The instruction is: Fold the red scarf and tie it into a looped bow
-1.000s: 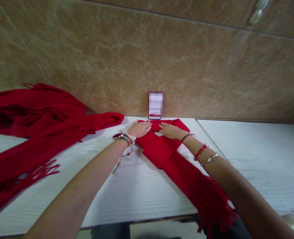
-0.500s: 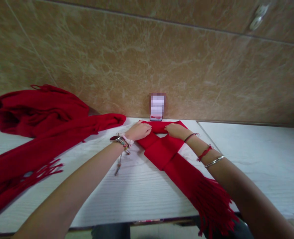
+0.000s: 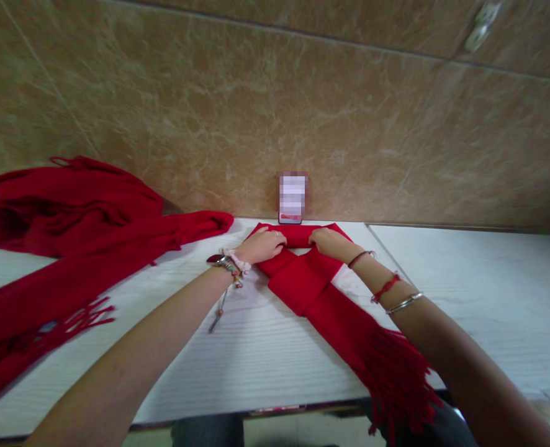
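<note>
A red scarf lies looped on the white table, its ends crossed at the middle and its fringe hanging over the front edge at the right. My left hand has its fingers curled over the upper left corner of the loop. On the upper right corner, my right hand grips the cloth with bent fingers. Between the two hands runs a flat folded band of the scarf, with a small gap of table below it. The fingertips of both hands are partly hidden against the fabric.
A second red scarf lies heaped at the left, its fringed end stretched toward the front. A phone with a blurred screen leans on the brown marbled wall behind the loop. The white table has a seam at the right.
The fingers of both hands have shifted slightly on the loop, and its upper left corner shows more. The view has moved a little; otherwise the scarf's layout is the same.
</note>
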`<state>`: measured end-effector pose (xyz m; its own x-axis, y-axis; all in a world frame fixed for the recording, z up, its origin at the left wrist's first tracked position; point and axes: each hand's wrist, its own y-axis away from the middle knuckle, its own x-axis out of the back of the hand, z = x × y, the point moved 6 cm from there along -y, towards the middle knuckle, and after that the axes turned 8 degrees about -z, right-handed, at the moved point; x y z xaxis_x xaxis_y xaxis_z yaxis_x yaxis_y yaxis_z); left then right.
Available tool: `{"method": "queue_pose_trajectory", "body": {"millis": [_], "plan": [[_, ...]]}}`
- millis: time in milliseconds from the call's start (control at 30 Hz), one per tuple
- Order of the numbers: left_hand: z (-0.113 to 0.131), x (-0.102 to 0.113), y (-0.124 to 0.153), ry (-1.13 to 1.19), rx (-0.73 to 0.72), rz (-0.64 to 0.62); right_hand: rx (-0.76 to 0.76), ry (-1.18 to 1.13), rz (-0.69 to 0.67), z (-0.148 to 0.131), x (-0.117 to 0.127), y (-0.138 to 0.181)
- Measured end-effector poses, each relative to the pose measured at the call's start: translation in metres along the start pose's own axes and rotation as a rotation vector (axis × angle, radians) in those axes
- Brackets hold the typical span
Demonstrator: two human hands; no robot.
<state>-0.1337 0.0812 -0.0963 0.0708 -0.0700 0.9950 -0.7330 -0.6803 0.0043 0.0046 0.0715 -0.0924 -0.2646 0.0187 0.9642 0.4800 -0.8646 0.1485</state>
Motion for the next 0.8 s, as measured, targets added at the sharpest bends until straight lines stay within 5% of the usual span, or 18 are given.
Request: {"method": "queue_pose_trajectory", "body": {"millis": [233, 433, 533, 667, 800], "plan": [[0.004, 0.02, -0.012, -0.076, 0.113, 0.006, -0.033, 0.087, 0.017, 0.004, 0.018, -0.013], [-0.008, -0.003, -0.017, 0.066, 0.218, -0.207, -0.061, 0.078, -0.039, 0.005, 0.009, -0.022], [-0.01, -0.005, -0.015, 0.082, 0.226, -0.176, -0.071, 0.076, -0.033, 0.009, 0.01, -0.021], [0.0, 0.005, -0.016, 0.038, 0.077, 0.028, -0.042, 0.046, -0.076, 0.01, 0.014, -0.022], [0.004, -0.002, -0.015, 0.028, -0.085, -0.001, -0.03, 0.006, -0.149, 0.011, 0.01, -0.024]]}}
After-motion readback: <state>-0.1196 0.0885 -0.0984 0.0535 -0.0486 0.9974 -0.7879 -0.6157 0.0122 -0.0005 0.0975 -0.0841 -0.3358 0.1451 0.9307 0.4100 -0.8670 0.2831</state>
